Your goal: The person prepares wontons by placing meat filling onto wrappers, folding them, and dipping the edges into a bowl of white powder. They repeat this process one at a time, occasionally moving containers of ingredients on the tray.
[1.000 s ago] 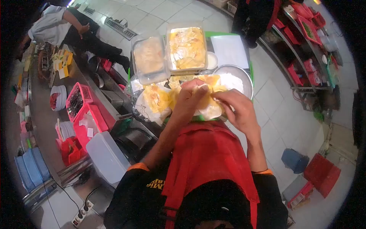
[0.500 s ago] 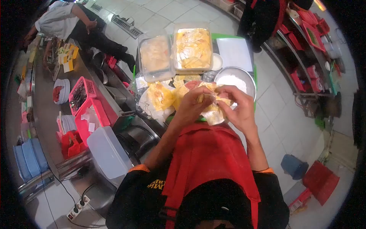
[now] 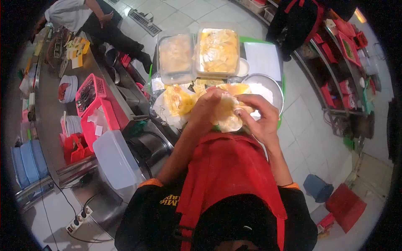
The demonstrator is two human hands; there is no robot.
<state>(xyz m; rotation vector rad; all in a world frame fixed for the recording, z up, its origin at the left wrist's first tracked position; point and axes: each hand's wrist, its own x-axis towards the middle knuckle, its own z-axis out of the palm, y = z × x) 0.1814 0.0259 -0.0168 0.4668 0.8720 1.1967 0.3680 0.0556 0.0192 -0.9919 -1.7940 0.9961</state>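
A pale yellow dough wrapper (image 3: pixel 227 109) is held up between my hands, above the near edge of the work table. My left hand (image 3: pixel 206 109) grips its left side, its fingertips partly hidden. On the right edge, my right hand (image 3: pixel 261 117) pinches with thumb and forefinger. More floury yellow wrappers (image 3: pixel 178 100) lie just left of my left hand. A metal bowl of white flour (image 3: pixel 263 92) stands beyond my right hand. Behind are a plastic box of stacked yellow wrappers (image 3: pixel 217 50) and a box with pale contents (image 3: pixel 176 56).
A small white cup (image 3: pixel 243 68) and a white sheet (image 3: pixel 263 58) are at the back right. Left stands a steel counter with a pink basket (image 3: pixel 88 94) and a clear plastic tub (image 3: pixel 115 157). A person (image 3: pixel 111 25) is at far left, another (image 3: pixel 293 25) at upper right.
My left hand has turned and now shows more of its back. The wrapper, bunched between my fingertips before, now hangs more spread out. The whole view has shifted slightly.
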